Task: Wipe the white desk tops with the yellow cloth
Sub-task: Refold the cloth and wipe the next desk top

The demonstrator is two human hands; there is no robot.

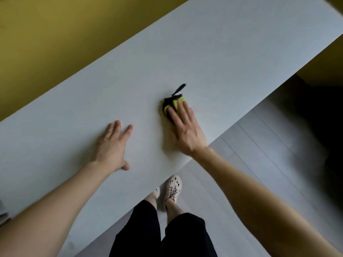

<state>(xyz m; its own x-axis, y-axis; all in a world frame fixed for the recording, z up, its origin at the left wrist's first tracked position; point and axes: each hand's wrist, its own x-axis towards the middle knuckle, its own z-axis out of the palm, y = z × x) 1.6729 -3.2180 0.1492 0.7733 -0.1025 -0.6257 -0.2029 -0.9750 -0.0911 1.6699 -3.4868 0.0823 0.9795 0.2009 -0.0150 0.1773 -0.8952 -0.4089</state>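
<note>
White desk [185,52] stretches long beyond its near edge. A little in from that edge, the bunched yellow cloth [176,104] lies under your right hand [185,128], its straight fingers [182,113] pressing it flat. Your left hand [113,145] rests by the same edge, fingers spread, apart from the cloth.

Mustard-yellow wall [46,34] at upper left, pale grey plank floor [269,154] at right, deep shadow [319,108] beyond.

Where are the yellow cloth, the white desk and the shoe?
yellow cloth [175,103]: head view, on its yellow patch beside the black edging.
white desk [130,80]: head view, on the bare top, up and left of the cloth.
shoe [173,188]: head view, on the cream upper with the holes.
</note>
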